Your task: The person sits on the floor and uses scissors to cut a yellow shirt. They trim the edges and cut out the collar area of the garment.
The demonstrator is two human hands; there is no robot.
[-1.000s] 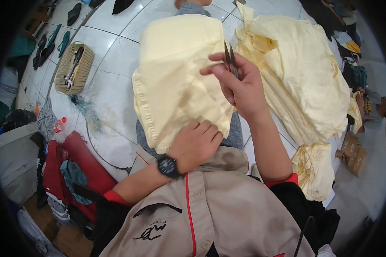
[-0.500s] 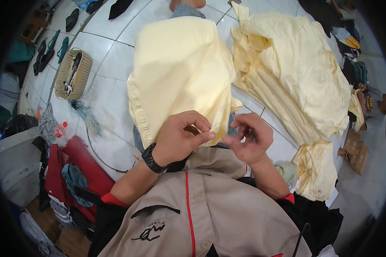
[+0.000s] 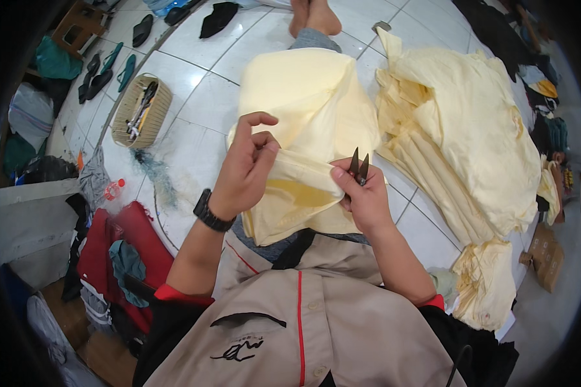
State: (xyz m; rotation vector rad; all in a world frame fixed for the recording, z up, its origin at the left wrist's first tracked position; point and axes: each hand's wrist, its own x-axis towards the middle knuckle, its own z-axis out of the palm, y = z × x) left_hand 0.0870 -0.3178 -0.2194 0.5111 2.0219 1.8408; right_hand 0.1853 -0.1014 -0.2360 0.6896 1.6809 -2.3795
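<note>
So the pale yellow cloth [image 3: 303, 77] is draped over the person's lap, one edge lifted. Left hand [image 3: 242, 164] has thumb and a finger pinching that edge; right hand's [image 3: 365, 197] clamped on cloth plus pointed thread snips [image 3: 363, 175].

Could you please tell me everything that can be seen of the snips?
The snips show two narrow, dark blades, metallic in look, each tapering to a sharp point. They stand slightly apart in a V, tips toward the top of the picture, away from the wearer. The rest is hidden in the grip of the right hand. Pale yellow cloth lies behind the blades; whether they touch it cannot be told.
</note>
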